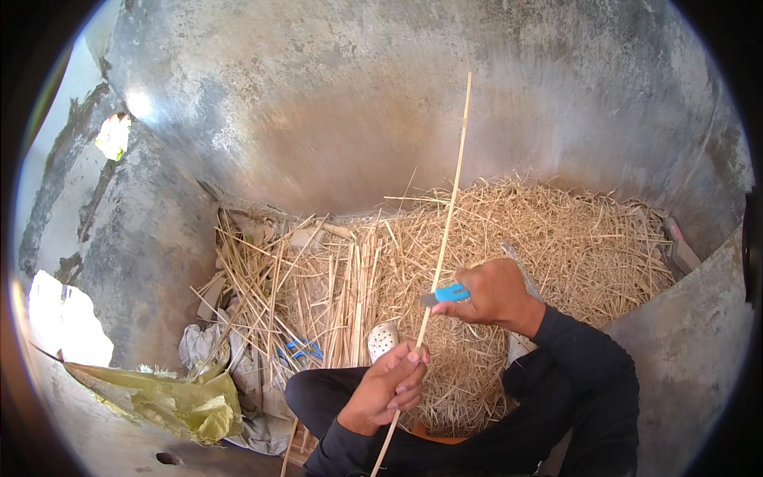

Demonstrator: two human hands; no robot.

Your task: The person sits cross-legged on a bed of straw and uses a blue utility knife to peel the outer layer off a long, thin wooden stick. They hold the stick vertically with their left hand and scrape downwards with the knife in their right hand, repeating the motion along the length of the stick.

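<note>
A long, thin bamboo strip (453, 203) slants up from my lap toward the far wall. My left hand (389, 387) is closed around its lower part, fingers curled and thumb on top. Farther up the strip, my right hand (497, 296) grips a utility knife (451, 293) with a blue handle. Its grey blade lies against the strip, and my right thumb is close beside that spot. The fingers of my right hand are partly hidden behind the handle and the back of the hand.
A thick heap of shavings (556, 246) covers the floor ahead and right. Split bamboo strips (350, 294) lie at left, near a white perforated shoe (382, 340) and blue cord (300, 349). A yellow-green sheet (171, 401) hangs at lower left. Stained grey walls (358, 103) enclose the space.
</note>
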